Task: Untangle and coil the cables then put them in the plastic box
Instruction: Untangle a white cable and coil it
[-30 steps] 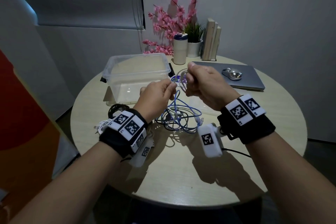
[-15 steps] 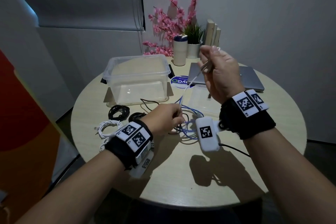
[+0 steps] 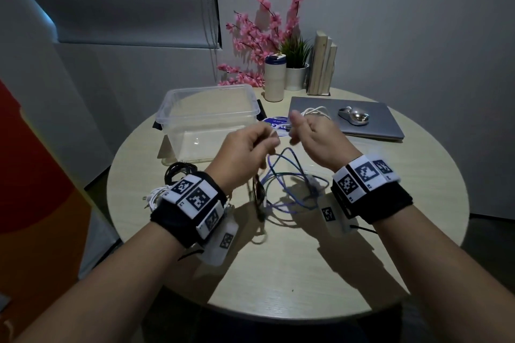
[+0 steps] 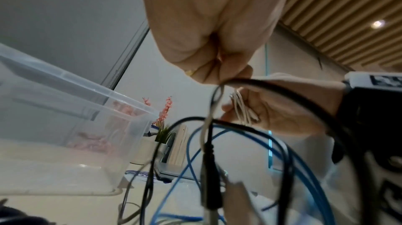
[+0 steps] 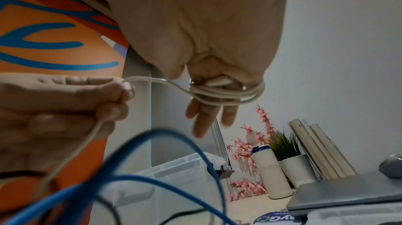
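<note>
Beyond the left hand [image 3: 245,147], toward the far side of the round table [image 3: 418,217], stands the clear plastic box [image 3: 207,122]; nothing shows inside it, and its lid lies flat under it. The left hand is curled, pinching a thin white cable [image 5: 150,80] between thumb and fingers. That cable runs across to the right hand [image 3: 317,139], where several turns are wound around the fingers [image 5: 208,115]. The right hand's fingers are partly extended under the coil, with the thumb up, so it is grasping the coil.

Below and between both hands lies a loose tangle: a blue cable [image 3: 289,178] in wide loops and a black cable [image 3: 257,192] hanging from under the left hand. Near the left wrist, on the table, rest a coiled black cable [image 3: 178,172] and a white bundle [image 3: 156,195].

Only the right wrist view shows the turns around the fingers and the pinch on the strand. The left wrist view shows the left hand [image 4: 208,39] closed, with the black cable [image 4: 208,168] and its plug dangling beneath and the blue cable [image 4: 300,160] arcing behind; there the white coil shows against the right hand's [image 4: 282,108] palm. Past the right hand lies a closed laptop [image 3: 359,117].
</note>
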Action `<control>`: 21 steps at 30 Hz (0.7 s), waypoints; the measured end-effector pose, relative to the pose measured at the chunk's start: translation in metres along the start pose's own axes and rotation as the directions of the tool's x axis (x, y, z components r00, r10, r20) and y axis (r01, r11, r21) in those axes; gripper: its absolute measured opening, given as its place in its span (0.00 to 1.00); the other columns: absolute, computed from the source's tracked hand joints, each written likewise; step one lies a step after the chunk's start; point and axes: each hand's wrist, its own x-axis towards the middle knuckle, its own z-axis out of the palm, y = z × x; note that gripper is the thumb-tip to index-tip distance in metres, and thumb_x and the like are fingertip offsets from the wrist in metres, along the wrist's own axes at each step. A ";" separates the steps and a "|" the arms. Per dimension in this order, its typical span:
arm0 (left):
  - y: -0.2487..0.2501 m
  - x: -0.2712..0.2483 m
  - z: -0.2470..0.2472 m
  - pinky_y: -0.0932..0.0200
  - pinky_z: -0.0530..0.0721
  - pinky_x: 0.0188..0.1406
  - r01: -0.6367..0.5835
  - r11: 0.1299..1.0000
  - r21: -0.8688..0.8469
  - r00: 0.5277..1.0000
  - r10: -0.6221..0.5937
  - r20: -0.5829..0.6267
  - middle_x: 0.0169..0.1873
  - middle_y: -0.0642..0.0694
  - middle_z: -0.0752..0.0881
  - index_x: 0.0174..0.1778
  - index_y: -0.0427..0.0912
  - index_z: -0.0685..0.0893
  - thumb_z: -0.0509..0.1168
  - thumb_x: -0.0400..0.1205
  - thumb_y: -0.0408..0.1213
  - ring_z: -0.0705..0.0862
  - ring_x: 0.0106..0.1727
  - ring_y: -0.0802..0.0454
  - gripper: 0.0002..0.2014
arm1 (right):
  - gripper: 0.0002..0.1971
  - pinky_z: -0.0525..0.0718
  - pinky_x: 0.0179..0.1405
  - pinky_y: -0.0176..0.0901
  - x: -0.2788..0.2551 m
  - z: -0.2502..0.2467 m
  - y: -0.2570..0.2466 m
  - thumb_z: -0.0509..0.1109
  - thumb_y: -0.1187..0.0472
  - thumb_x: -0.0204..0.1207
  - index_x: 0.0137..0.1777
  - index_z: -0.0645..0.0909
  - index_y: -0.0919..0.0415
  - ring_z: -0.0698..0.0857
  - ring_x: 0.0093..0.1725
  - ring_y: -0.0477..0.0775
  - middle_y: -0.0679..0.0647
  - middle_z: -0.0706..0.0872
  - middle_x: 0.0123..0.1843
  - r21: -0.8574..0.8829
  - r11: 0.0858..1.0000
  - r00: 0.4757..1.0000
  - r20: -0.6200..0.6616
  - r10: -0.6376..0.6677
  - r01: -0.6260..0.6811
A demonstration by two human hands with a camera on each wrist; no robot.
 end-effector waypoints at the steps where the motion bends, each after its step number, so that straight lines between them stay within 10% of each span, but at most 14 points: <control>1: 0.001 0.002 -0.001 0.64 0.79 0.26 0.019 0.998 -0.059 0.999 -0.021 -0.047 0.31 0.50 0.82 0.42 0.42 0.81 0.63 0.84 0.34 0.78 0.25 0.59 0.05 | 0.31 0.75 0.38 0.42 -0.001 0.000 -0.002 0.52 0.42 0.84 0.44 0.82 0.71 0.83 0.39 0.51 0.61 0.87 0.40 0.008 1.000 0.999 0.037 -0.007 0.007; 8: -0.002 0.016 -0.007 0.66 0.81 0.24 0.090 0.964 -0.251 0.975 -0.137 -0.177 0.33 0.45 0.83 0.41 0.43 0.79 0.61 0.85 0.32 0.81 0.25 0.56 0.07 | 0.23 0.79 0.36 0.50 -0.002 0.002 -0.004 0.60 0.46 0.82 0.29 0.74 0.58 0.74 0.27 0.48 0.51 0.74 0.26 0.249 0.967 0.987 0.160 0.006 -0.046; 13: -0.015 0.009 0.001 0.64 0.82 0.25 0.206 0.950 -0.234 0.973 -0.224 -0.056 0.34 0.42 0.84 0.38 0.43 0.79 0.61 0.85 0.29 0.81 0.26 0.55 0.09 | 0.24 0.69 0.29 0.40 -0.004 -0.006 -0.021 0.52 0.56 0.87 0.28 0.65 0.60 0.64 0.24 0.50 0.53 0.63 0.24 0.750 0.659 0.989 0.137 -0.059 -0.065; 21: -0.013 0.005 0.010 0.60 0.83 0.34 0.237 0.971 -0.014 0.967 -0.234 0.103 0.43 0.33 0.88 0.43 0.38 0.85 0.63 0.84 0.33 0.86 0.33 0.54 0.07 | 0.22 0.63 0.29 0.38 0.000 -0.009 -0.025 0.50 0.53 0.88 0.30 0.66 0.59 0.65 0.23 0.47 0.53 0.69 0.25 0.916 0.388 0.994 0.104 0.021 -0.104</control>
